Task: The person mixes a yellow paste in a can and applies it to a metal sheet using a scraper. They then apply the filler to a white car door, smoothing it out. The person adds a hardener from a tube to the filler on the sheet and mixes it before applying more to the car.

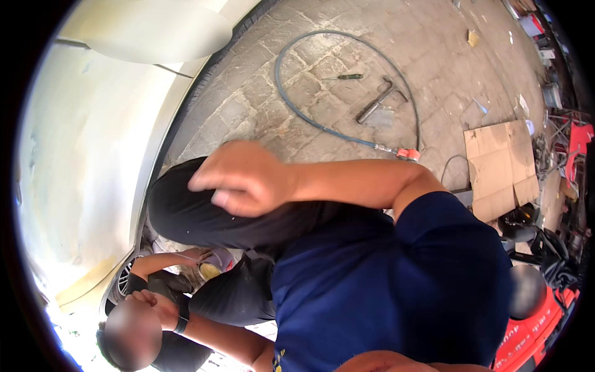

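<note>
My right hand point(238, 180), slightly blurred, hovers over my dark-trousered knee point(173, 201) with fingers loosely bent, thumb and index apart, nothing visible in it. My left hand point(161, 307), with a black band at the wrist, is at the lower left with curled fingers, partly behind a co-worker's head; what it holds, if anything, is hidden. That co-worker point(133, 338) is low beside a pale car body point(80, 155) and its wheel point(124, 276); their own hand point(197, 254) is at an open can point(214, 266) with yellowish contents.
On the paving point(242, 93) lie a looped hose point(291, 105) with a red-ended fitting point(406, 153), a screwdriver point(347, 77) and a T-shaped metal tool point(375, 107). Flattened cardboard point(499, 167) is at the right, with red equipment point(533, 325) and mixed clutter along that edge.
</note>
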`<control>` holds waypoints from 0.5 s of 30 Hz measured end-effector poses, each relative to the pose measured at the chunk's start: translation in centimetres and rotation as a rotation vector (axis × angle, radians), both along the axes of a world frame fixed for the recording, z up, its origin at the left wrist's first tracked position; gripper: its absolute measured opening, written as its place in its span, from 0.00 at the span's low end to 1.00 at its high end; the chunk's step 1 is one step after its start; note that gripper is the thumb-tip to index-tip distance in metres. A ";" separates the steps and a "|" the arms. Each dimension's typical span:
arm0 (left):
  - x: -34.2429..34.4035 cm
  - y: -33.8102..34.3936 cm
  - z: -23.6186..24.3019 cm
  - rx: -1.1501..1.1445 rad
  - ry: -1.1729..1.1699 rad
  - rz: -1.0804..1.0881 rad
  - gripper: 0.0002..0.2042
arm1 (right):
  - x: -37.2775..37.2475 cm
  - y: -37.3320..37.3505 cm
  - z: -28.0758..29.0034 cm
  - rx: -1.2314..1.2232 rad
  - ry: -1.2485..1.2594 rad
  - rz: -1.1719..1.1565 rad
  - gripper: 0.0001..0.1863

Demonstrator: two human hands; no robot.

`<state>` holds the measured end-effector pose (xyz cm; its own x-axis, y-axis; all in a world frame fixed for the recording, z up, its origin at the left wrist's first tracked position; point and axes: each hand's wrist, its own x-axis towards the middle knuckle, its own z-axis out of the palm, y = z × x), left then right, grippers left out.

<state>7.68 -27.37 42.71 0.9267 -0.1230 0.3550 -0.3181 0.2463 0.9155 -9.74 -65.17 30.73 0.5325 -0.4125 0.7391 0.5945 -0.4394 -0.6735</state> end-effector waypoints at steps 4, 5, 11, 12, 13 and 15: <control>-2.0 -3.7 -4.0 0.251 0.180 0.407 0.25 | -10.4 -12.5 -19.9 0.197 0.935 -0.493 0.16; -2.1 -4.8 -5.0 0.268 0.219 0.452 0.26 | -15.0 -15.4 -25.9 0.129 1.236 -0.632 0.13; 1.3 -3.7 -9.2 0.213 0.556 0.316 0.29 | -30.5 -21.4 -32.2 0.005 1.907 -0.756 0.26; 2.2 -3.9 -9.6 0.254 0.622 0.348 0.29 | -31.6 -22.0 -32.4 -0.024 1.937 -0.732 0.29; 3.2 -3.7 -10.5 0.240 0.635 0.340 0.28 | -32.7 -22.5 -32.6 -0.054 1.967 -0.706 0.33; 3.5 0.4 -11.8 0.194 0.629 0.405 0.25 | -30.5 -23.4 -31.9 -0.096 2.035 -0.619 0.36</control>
<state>11.23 -26.97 30.91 0.9330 0.2626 -0.2460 0.2447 0.0385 0.9688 -40.25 -88.59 -1.17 0.2593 -0.8101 -0.5259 -0.9518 -0.3068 0.0033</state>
